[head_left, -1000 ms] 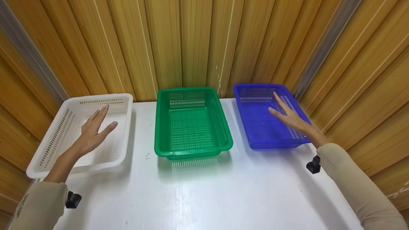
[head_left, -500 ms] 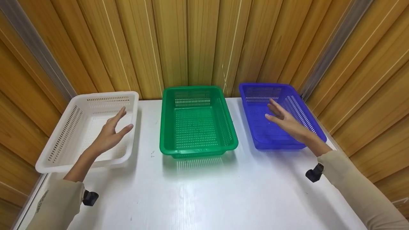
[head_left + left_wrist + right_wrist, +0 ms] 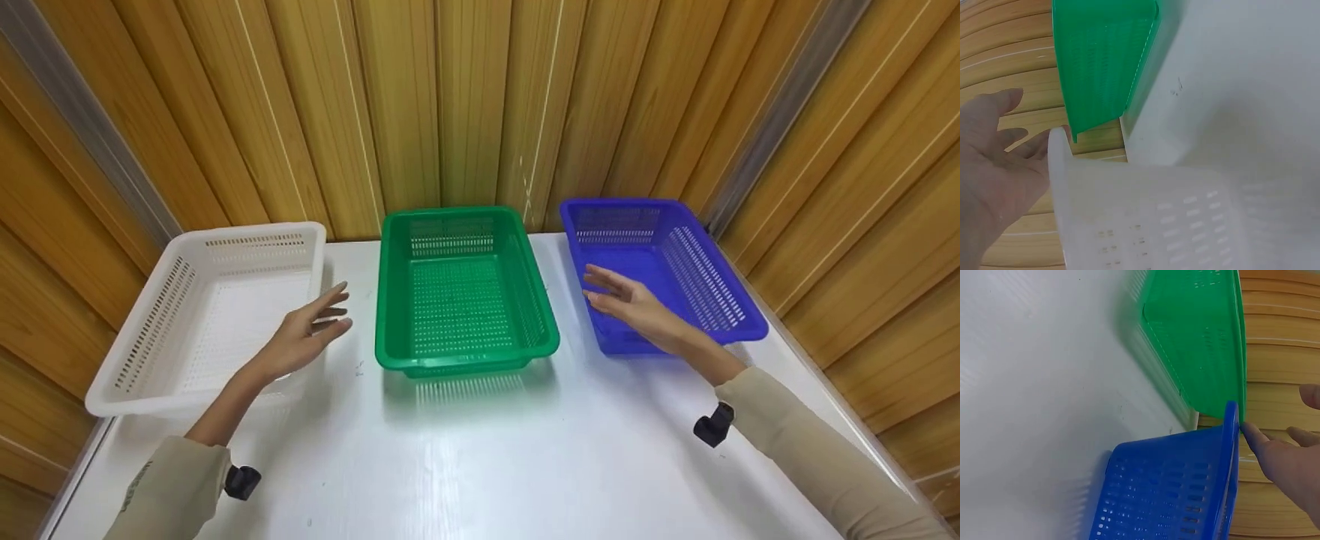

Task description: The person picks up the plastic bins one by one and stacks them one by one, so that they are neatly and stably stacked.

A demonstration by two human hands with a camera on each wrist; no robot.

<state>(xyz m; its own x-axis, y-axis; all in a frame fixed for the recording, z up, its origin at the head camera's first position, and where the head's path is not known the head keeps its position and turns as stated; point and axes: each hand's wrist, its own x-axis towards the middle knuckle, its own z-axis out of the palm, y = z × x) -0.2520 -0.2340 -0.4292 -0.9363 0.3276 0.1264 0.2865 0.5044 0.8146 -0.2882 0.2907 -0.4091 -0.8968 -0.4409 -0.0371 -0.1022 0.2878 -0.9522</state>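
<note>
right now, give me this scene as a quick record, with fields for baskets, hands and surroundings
left basket: white basket, upright
middle basket: green basket, upright, apart from both others
right basket: blue basket, upright
left hand: left hand above the white basket's side facing the green one, holding nothing
right hand: right hand above the blue basket's near left part, holding nothing
hand contact with rims: cannot tell
surface: white table
backdrop: wood-look wall
</note>
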